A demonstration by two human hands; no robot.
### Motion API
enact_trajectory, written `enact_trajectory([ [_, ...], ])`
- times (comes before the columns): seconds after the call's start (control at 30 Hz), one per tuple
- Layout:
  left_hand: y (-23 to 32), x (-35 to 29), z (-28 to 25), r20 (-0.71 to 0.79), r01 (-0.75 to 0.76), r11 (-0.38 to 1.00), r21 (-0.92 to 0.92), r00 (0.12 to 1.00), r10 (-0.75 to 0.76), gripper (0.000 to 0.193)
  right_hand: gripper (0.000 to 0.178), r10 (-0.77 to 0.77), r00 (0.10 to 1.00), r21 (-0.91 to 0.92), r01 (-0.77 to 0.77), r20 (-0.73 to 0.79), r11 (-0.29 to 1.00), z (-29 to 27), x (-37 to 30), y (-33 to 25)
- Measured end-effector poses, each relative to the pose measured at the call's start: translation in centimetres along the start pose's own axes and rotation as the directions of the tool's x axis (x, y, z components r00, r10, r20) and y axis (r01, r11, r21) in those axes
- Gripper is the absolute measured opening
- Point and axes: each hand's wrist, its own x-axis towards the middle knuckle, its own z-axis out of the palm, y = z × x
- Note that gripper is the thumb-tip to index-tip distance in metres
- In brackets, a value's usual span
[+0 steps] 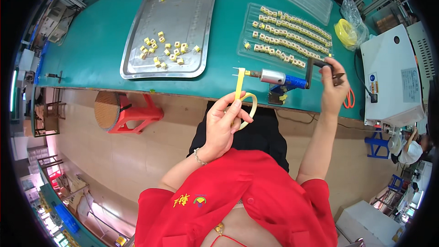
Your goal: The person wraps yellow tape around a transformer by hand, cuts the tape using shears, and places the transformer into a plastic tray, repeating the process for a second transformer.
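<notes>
My left hand (223, 121) pinches a roll of pale yellow tape (249, 120) below the table's front edge. From my fingers a tape strip (240, 83) runs up to a small yellow component with thin pins (248, 72), mounted on the tip of a hand-cranked winder (284, 79). That winder has a silver chuck, a blue body and a dark crank. Around the crank's handle (319, 63) my right hand (335, 84) is closed. A dark pointed piece (338, 78) also shows at its fingers; what it is I cannot make out.
Left on the green table (96, 50) lies a metal tray (183, 18) with loose yellow components (173, 51). Behind the winder, a clear plastic tray (247, 23) holds rows of them. Orange-red loops (349, 99), yellow tape rolls (345, 34) and a white machine (393, 75) are at right.
</notes>
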Motion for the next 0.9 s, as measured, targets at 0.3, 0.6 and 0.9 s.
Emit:
enact_trajectory([
  [0.3, 0.0, 1.0, 0.4, 0.014, -0.07, 0.997, 0.018, 0.997, 0.07, 0.025, 0.021, 0.207, 0.977, -0.013, -0.206, 0.051, 0.978, -0.6, -4.2, 2.4],
  [0.6, 0.7, -0.1, 0.5, 0.026, -0.057, 0.998, 0.01, 0.998, 0.057, 0.026, 0.022, 0.125, 0.991, -0.02, -0.124, 0.043, 0.992, -0.6, -2.5, 2.8],
  [0.9, 0.8, -1.4, 1.2, -0.032, -0.047, 0.997, 0.06, 0.998, 0.049, 0.028, 0.025, 0.028, 0.998, 0.023, -0.029, 0.058, 0.999, -1.5, 0.6, 0.3],
])
